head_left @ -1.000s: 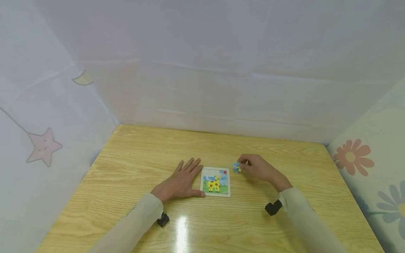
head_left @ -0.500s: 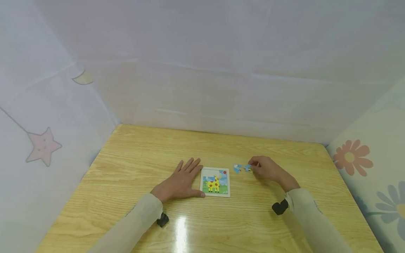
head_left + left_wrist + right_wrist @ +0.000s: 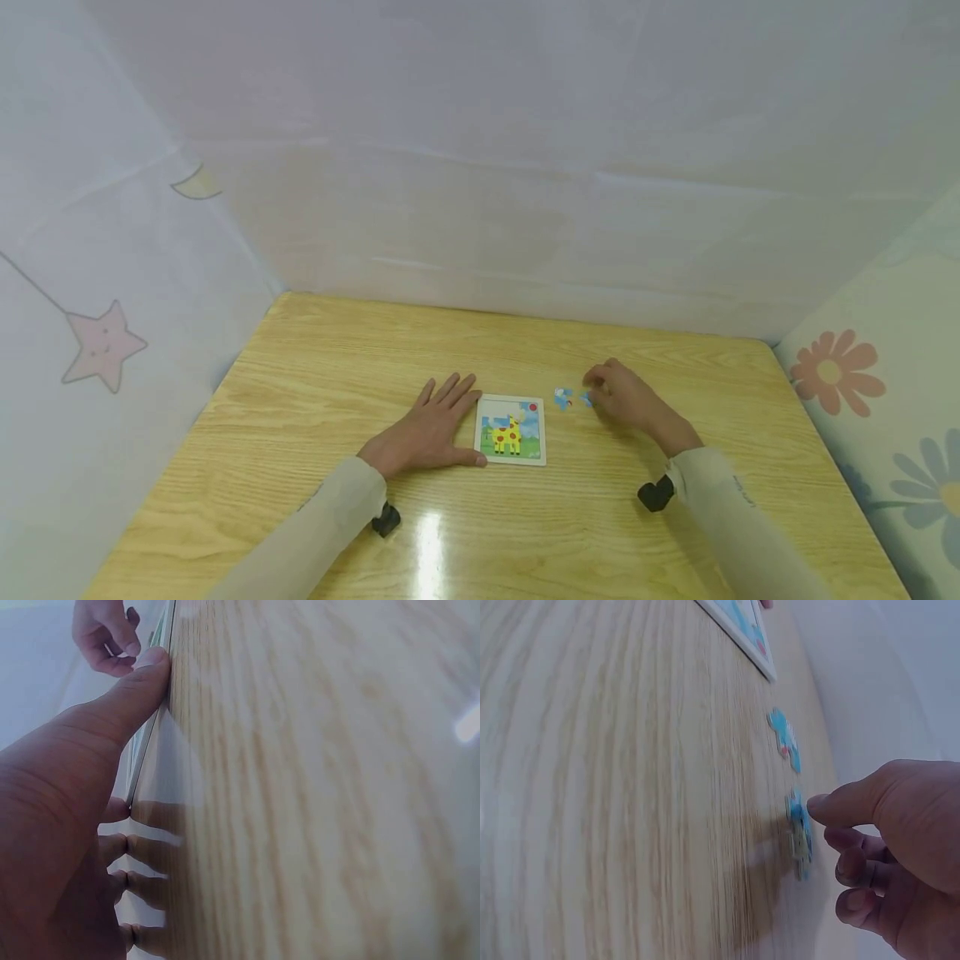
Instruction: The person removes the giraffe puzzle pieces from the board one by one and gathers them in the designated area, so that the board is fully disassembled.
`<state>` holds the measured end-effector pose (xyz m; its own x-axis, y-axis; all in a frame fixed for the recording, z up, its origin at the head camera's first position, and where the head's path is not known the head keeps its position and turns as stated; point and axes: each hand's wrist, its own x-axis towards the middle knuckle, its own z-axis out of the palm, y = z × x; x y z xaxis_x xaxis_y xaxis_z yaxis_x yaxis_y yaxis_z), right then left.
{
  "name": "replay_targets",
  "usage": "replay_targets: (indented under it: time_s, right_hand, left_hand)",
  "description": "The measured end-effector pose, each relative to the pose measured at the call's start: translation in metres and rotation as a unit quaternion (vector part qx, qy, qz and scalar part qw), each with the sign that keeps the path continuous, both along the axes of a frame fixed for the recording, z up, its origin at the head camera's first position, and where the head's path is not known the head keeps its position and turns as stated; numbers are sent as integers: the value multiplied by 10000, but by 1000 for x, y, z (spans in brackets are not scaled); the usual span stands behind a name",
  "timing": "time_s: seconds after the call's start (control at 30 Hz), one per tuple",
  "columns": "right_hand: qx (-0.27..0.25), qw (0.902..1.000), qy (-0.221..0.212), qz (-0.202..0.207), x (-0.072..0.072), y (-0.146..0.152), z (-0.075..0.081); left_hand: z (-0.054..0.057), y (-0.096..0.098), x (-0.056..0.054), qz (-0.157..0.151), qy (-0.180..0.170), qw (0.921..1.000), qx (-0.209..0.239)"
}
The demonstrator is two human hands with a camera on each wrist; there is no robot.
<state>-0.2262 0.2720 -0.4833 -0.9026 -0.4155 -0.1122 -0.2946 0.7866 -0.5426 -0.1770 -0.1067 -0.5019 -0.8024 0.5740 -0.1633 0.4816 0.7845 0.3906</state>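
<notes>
A square jigsaw board with a giraffe picture and a pale frame lies flat mid-table. My left hand rests beside it, fingers spread, with the thumb at its lower left corner and the index fingertip at the upper left one. To the board's right lies a small blue and white puzzle piece. Further right, another blue puzzle piece with yellowish parts lies under my right hand. The thumb and loosely bent fingers of that hand hover apart, right by the piece, holding nothing.
The wooden table meets pale cloth walls at its back and sides. Printed on the cloth are a star and flowers. Black wrist cameras sit below the cuffs.
My right hand moved right from the nearer puzzle piece to the farther one, uncovering the nearer one. Its fingers then came off the farther piece, drifting slightly back left. The left hand stayed still.
</notes>
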Motion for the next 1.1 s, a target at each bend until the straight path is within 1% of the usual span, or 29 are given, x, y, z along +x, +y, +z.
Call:
replay_targets:
  time_s: [0.13, 0.3, 0.43, 0.57, 0.77, 0.87, 1.1]
  right_hand:
    - [31, 9999, 7, 138, 3, -16, 2]
    - [131, 9993, 18, 336, 10, -40, 5]
    - [274, 9976, 49, 637, 16, -56, 3]
    - [356, 9952, 51, 910, 20, -68, -1]
    - [312, 9949, 113, 954, 21, -78, -2]
    - [324, 9946, 106, 980, 22, -81, -2]
    - [242, 9952, -58, 941, 23, -86, 2]
  left_hand:
    - [-1, 0, -1, 22, -1, 10000, 8]
    - [0, 0, 0, 34, -18, 10000, -8]
    - [-1, 0, 1, 54, -19, 10000, -10]
    - [-2, 0, 2, 46, -5, 10000, 29]
    - [-3, 0, 1, 9, 38, 10000, 67]
    - [-2, 0, 2, -14, 29, 10000, 55]
    - [0, 0, 1, -19, 45, 10000, 74]
